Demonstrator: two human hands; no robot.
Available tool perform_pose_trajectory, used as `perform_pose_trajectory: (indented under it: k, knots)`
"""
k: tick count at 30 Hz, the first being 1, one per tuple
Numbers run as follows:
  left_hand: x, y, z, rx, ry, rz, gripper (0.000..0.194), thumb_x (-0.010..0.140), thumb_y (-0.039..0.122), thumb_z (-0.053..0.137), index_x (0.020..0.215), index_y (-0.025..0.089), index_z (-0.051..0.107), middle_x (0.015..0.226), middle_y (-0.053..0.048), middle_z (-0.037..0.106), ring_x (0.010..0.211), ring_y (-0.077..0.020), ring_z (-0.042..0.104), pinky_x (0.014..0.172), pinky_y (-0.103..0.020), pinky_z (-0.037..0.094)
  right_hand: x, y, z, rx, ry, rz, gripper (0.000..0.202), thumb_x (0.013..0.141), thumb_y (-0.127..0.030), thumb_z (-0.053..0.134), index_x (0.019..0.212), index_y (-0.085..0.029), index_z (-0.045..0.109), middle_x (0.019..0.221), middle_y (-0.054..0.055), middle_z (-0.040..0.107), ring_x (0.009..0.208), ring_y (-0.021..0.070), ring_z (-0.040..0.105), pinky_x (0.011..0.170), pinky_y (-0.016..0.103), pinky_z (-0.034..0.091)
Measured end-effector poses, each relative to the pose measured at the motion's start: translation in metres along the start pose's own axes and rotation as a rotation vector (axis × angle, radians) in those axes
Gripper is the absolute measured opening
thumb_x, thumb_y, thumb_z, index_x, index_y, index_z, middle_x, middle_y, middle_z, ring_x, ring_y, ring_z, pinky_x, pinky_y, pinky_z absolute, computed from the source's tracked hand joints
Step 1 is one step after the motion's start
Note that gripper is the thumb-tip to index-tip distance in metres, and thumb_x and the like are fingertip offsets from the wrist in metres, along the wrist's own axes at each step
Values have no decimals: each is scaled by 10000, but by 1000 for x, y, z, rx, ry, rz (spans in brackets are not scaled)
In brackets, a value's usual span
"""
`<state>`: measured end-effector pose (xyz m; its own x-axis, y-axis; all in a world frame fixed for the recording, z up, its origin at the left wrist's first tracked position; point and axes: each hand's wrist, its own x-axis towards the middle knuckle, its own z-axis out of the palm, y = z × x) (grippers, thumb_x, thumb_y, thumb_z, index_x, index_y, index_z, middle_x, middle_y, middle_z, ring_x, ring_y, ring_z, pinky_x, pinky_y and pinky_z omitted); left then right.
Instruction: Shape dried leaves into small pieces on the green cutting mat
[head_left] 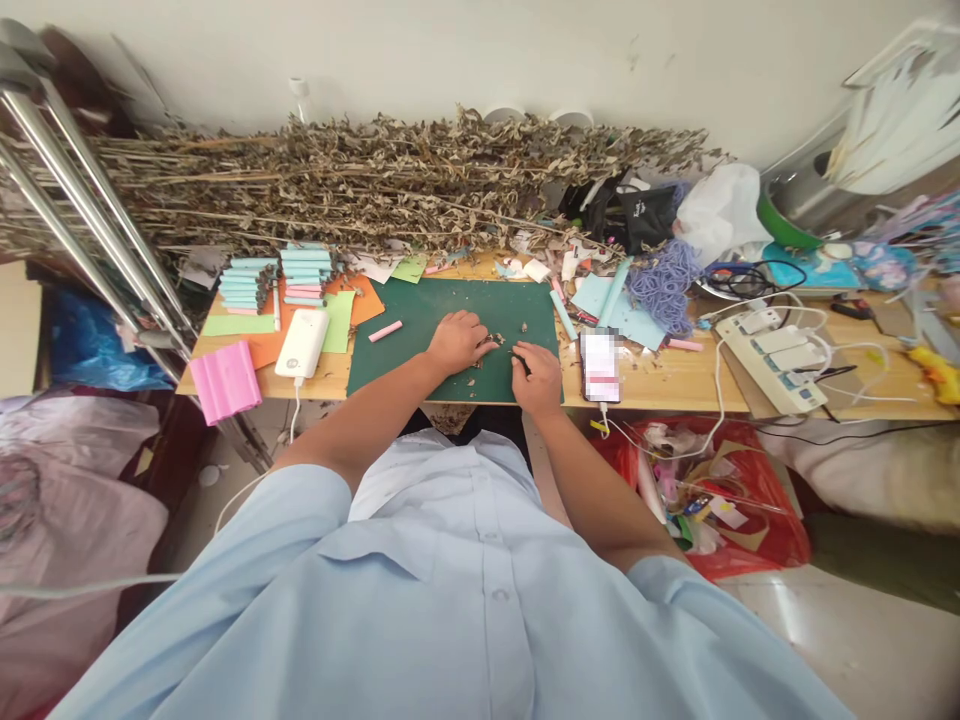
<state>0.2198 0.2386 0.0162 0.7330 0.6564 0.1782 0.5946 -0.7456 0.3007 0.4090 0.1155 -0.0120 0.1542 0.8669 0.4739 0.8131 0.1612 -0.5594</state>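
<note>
My left hand (pixel 459 343) rests palm down on the green cutting mat (pixel 420 310), its fingers bent together beside crumbs of dried leaf (pixel 495 340). To the right, my right hand (pixel 537 377) lies on the mat near its front edge, fingers curled with the tips by small dark bits. What either hand holds, if anything, is too small to make out. Left of my left hand lies a pink paper roll (pixel 385 331) on the mat. More leaf bits are scattered between the hands.
Dried stalks (pixel 360 180) line the back. Blue rolls (pixel 247 285), a white power bank (pixel 302 343) and a pink pack (pixel 225 382) are left. A phone (pixel 601 366), purple yarn (pixel 664 285) and power strip (pixel 772 360) are right; a red bag (pixel 780 500) is below.
</note>
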Motion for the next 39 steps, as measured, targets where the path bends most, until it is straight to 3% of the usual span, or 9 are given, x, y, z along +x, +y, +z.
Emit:
perform_pose_trajectory:
  k: [6, 13, 17, 20, 23, 26, 30, 34, 39]
  knots:
    - [-3, -2, -6, -53, 26, -109, 524, 994, 616, 505, 900, 166, 755, 969, -173, 701, 909, -285, 650, 779, -390, 463, 0, -1, -1, 7, -15, 18, 335, 1002, -334, 469, 1138, -213, 751, 1226, 140, 759, 1187, 301, 683, 1114, 546, 503]
    - [-1, -7, -8, -146, 125, -281, 586, 1020, 622, 440, 706, 185, 671, 804, -138, 701, 793, -252, 655, 707, -346, 430, 3, 5, 1, 11, -11, 3, 319, 987, -328, 501, 1146, -200, 746, 1247, 145, 748, 1211, 302, 669, 1119, 548, 501]
    - [1, -13, -10, -271, 212, -335, 633, 1047, 619, 352, 609, 211, 556, 639, -97, 612, 681, -224, 605, 664, -341, 419, 12, 15, 5, -54, -58, 47, 372, 961, -340, 547, 1257, -171, 697, 1436, 194, 635, 1384, 351, 549, 1177, 628, 420]
    - [-1, -15, -12, -357, 279, -377, 586, 1050, 603, 378, 638, 216, 533, 624, -64, 586, 673, -205, 603, 656, -322, 424, 17, 14, 13, -114, -103, 92, 439, 962, -352, 557, 1334, -135, 638, 1525, 235, 544, 1456, 391, 466, 1196, 690, 350]
    - [-6, -14, -14, -437, 319, -439, 467, 1052, 542, 435, 774, 210, 608, 694, -42, 630, 713, -190, 640, 683, -300, 456, 17, 1, 23, -113, -158, 36, 447, 974, -327, 543, 1380, -148, 600, 1525, 215, 551, 1443, 377, 486, 1207, 697, 329]
    - [-11, -13, -15, -510, 337, -455, 351, 1053, 473, 464, 1078, 201, 684, 861, -48, 718, 831, -188, 694, 766, -290, 511, 15, -18, 33, -89, -225, -51, 437, 978, -276, 529, 1394, -155, 587, 1514, 200, 569, 1441, 357, 498, 1227, 676, 320]
    - [-15, -17, -12, -534, 321, -418, 485, 1043, 455, 499, 1437, 187, 590, 1161, -96, 750, 1029, -213, 707, 925, -314, 537, 15, -40, 38, -65, -332, -124, 449, 973, -208, 497, 1411, -156, 579, 1518, 184, 573, 1467, 336, 481, 1247, 645, 316]
    - [-16, -23, -12, -495, 266, -351, 425, 1039, 432, 513, 1335, 191, 699, 1281, -106, 734, 1157, -231, 684, 1021, -332, 518, 17, -45, 32, -8, -399, -209, 426, 976, -185, 466, 1376, -198, 613, 1540, 137, 567, 1460, 305, 503, 1244, 626, 339]
    - [-22, -19, -21, -283, 213, -356, 390, 1037, 487, 506, 1110, 245, 803, 1123, -95, 769, 1142, -262, 665, 1091, -440, 462, 10, -28, 16, -4, -289, -155, 382, 1021, -249, 448, 1345, -202, 644, 1531, 129, 579, 1455, 277, 517, 1250, 564, 367]
